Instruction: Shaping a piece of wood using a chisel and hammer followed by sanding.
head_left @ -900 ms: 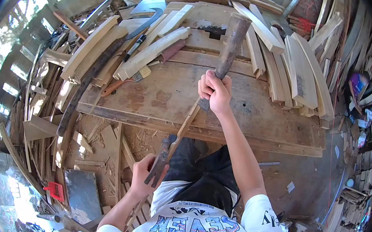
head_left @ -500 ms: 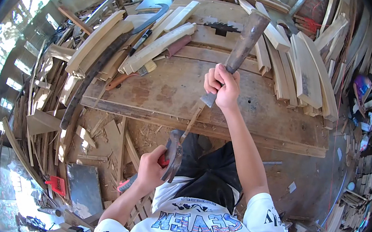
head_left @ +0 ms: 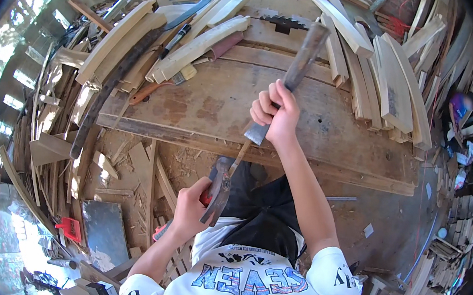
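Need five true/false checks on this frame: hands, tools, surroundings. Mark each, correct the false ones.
1. The left hand holds a hammer. True.
2. The right hand is empty. False: the right hand holds a chisel.
3. A brush lies on the bench. True.
4. The sickle's blade is straight. False: the sickle's blade is curved.
5. The dustpan is red. True.
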The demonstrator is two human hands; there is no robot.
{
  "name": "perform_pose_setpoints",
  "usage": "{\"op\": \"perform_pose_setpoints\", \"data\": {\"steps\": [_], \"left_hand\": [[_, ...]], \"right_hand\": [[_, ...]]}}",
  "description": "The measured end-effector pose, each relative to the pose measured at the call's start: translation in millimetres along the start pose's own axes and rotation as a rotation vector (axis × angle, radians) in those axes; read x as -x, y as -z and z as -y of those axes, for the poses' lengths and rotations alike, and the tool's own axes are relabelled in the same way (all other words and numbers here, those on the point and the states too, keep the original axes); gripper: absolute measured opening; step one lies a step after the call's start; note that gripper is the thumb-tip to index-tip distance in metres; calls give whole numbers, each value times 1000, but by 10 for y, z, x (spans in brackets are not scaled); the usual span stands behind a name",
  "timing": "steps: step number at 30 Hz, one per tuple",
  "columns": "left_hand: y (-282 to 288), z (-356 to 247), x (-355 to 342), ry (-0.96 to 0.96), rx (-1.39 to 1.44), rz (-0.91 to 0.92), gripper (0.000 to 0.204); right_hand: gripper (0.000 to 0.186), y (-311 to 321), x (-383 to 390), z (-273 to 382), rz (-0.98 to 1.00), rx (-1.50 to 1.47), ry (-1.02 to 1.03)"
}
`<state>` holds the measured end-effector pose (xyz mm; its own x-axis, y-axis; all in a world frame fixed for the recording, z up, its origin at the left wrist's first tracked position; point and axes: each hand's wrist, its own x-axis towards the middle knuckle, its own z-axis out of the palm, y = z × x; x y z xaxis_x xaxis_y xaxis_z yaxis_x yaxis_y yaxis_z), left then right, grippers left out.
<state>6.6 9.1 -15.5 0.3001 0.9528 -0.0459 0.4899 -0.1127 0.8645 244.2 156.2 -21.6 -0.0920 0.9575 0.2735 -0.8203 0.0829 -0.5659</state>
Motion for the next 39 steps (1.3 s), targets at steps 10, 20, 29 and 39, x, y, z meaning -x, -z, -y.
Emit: {"op": "perform_pose_setpoints", "data": {"steps": [10,20,29,39], "left_hand": [[-2,4,-6,20,21,1,21],[1,-9,-11,4,15,-12,20],[-3,-64,-24,55,0,11,18],[-12,-119,-31,-3,55,-18,17]], "right_hand": [[47,-3,-88,83,94,222,62],[47,-118,39,16,30,156,13],[34,-246,-131,283,174,281,-56],[50,-349,-141,306,354,392,70]]}}
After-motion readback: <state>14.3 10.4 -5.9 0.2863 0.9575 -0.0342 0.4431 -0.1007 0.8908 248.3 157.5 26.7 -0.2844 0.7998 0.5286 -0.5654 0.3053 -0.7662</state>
